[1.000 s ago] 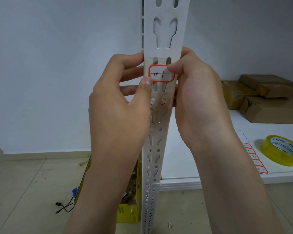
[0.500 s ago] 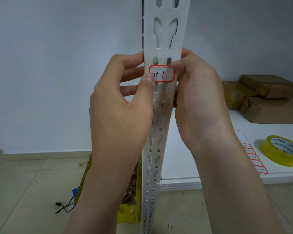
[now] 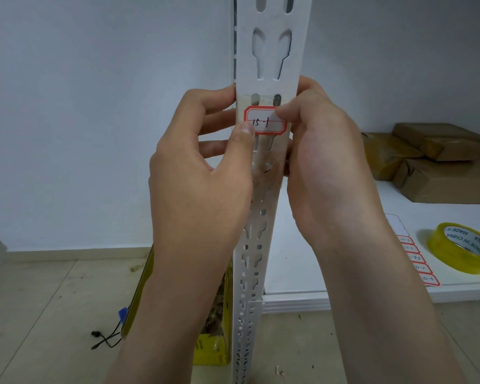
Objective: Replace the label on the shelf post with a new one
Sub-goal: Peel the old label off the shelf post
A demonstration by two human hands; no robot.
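Pressing against the white slotted shelf post [image 3: 270, 65], both hands frame a red-bordered label [image 3: 265, 120] stuck across the post's front face, just below a pair of short oval slots. The label carries handwritten marks reading roughly "15-1". The left hand [image 3: 200, 173] wraps the post's left edge, fingers curled behind it, with the thumb tip lying on the label's lower left corner. The right hand [image 3: 324, 162] closes around the right edge, its thumb pushing on the label's upper right corner; its fingers are hidden behind the post. Neither hand holds anything loose; both are closed on the post, with the label pinned under the thumbs. Below the label, the post face shows a brownish smear of residue around the smaller holes.

To the right, on a white shelf board [image 3: 297, 261], lies a sheet of red-bordered labels [image 3: 416, 259], partly hidden by the right forearm. Just right of it sits a roll of yellow tape [image 3: 463, 248]. Farther back on the shelf rest brown wrapped packages [image 3: 438, 162], stacked against the wall. On the floor near the post's left stands a yellow box [image 3: 214, 347], mostly behind the left forearm, with a thin black cable [image 3: 106, 338] lying farther left on the tiles
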